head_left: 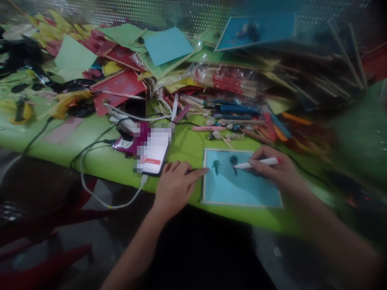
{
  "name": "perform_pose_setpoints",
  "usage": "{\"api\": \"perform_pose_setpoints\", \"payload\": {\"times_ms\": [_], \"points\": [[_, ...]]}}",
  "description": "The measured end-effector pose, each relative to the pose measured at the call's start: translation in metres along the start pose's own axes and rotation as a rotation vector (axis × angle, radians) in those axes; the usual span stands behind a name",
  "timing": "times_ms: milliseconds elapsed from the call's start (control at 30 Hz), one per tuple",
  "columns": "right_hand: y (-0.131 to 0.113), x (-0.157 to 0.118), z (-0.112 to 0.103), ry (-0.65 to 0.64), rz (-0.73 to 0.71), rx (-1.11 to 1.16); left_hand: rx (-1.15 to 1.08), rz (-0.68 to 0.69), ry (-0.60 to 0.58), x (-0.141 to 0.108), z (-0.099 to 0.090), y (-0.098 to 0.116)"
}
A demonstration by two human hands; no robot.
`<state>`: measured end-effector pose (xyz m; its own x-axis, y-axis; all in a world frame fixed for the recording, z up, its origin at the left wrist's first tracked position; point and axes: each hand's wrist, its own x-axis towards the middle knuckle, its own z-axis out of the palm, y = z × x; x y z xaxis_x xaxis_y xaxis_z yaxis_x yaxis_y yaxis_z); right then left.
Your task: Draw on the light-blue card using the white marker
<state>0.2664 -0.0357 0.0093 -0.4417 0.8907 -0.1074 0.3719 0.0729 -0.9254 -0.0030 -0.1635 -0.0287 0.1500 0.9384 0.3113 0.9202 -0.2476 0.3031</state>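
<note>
My right hand (270, 167) grips a white felt-tip pen (263, 161) with a red end. Its tip touches, or hovers just over, a dark tree-like drawing on a light blue card (242, 189) edged with thin sticks. A second small green tree drawing (216, 166) is further left on the card. My left hand (178, 181) lies on the table at the card's left side, index finger stretched to its edge, the other fingers loosely bent, holding nothing. A smartphone (155, 155), plugged into a white cable, lies just beyond my left hand.
Pens, pebbles and a pink marker (208, 128) crowd the green table (99, 133) behind the card. Further back are wrapped sticks (226, 80) and coloured paper. A yellow glue gun (72, 100) lies at left. Cables (109, 207) hang over the front edge.
</note>
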Motion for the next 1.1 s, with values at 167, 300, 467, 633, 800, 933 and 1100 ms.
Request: {"api": "perform_pose_setpoints", "payload": {"times_ms": [167,300,467,633,800,933,1100], "points": [[-0.0021,0.0007,0.0008,-0.028,0.018,-0.008,0.008,-0.007,-0.008,0.0003,0.0001,0.0],[0.0037,0.0008,-0.0009,0.02,0.028,0.022,-0.001,-0.008,-0.001,0.0002,0.0002,-0.0003],[0.0064,0.0003,-0.001,-0.006,0.014,0.002,0.005,-0.006,-0.007,0.0003,-0.0003,0.0001],[0.0037,0.0007,-0.0004,-0.001,0.018,0.012,0.009,-0.006,0.0,0.0002,0.0001,-0.0001],[0.0039,0.0007,-0.0007,0.006,0.021,0.003,0.01,-0.007,-0.001,0.0002,0.0003,-0.0001],[0.0037,0.0008,-0.0011,0.017,0.011,-0.005,0.012,-0.006,0.001,0.0002,0.0004,-0.0002],[0.0022,0.0011,-0.001,0.009,0.022,0.0,0.009,0.002,0.006,-0.0002,0.0002,-0.0005]]}}
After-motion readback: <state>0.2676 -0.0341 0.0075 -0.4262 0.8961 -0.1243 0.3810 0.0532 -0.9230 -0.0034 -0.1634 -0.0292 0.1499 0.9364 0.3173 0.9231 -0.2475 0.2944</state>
